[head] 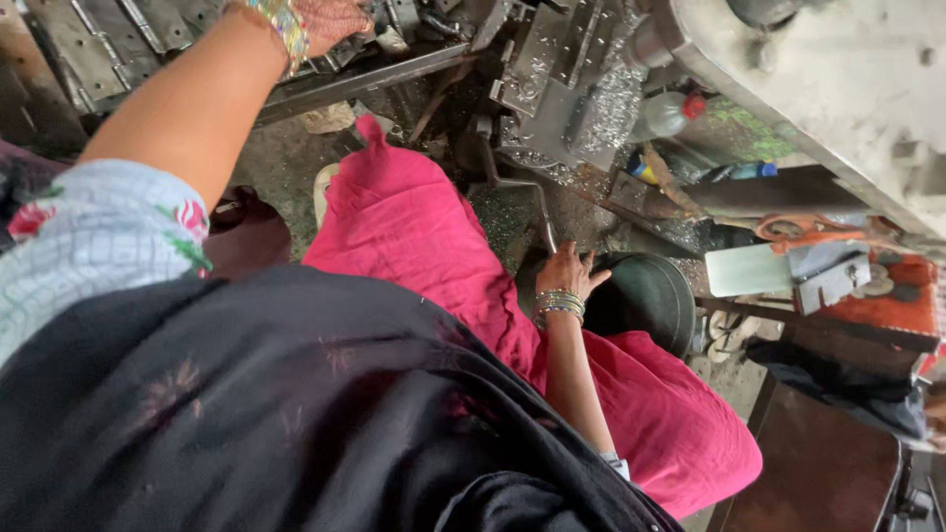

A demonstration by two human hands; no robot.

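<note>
From the head camera, the left hand [330, 22] reaches up to the top edge of the frame and rests, fingers curled, on flat grey metal plates [94, 44] stacked on the machine bed — whether it actually grips one cannot be told. The right hand [570, 271], bangles at the wrist, hangs low beside the pink-clad knee with fingers spread apart, touching the thin metal lever [537, 202] just beside a dark round pan [650, 296].
</note>
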